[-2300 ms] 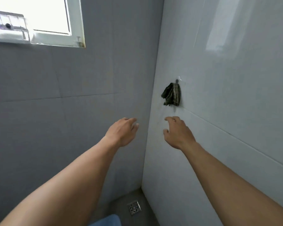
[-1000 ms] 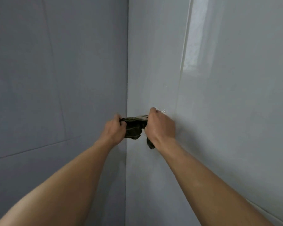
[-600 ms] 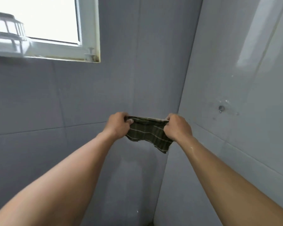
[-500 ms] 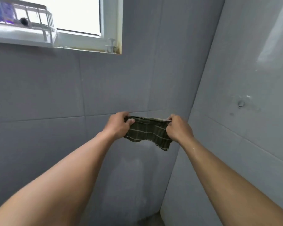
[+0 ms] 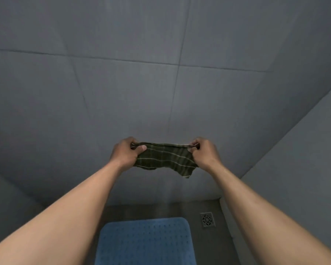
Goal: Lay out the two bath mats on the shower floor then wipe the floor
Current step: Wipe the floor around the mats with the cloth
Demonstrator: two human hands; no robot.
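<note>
Head view: left hand [image 5: 125,154] and right hand [image 5: 204,154] pinch checked cloth [image 5: 164,159] above blue mat [image 5: 145,242] near drain [image 5: 207,219].

Ahead of me: grey tiled wall [image 5: 122,92], thin grout lines [image 5: 103,57] crossing it. Paler side wall [image 5: 304,150] on my right, meeting it in corner. Below: dark grey-brown floor [image 5: 141,211], square metal drain [image 5: 207,219] near side wall. Light dim, even.
</note>
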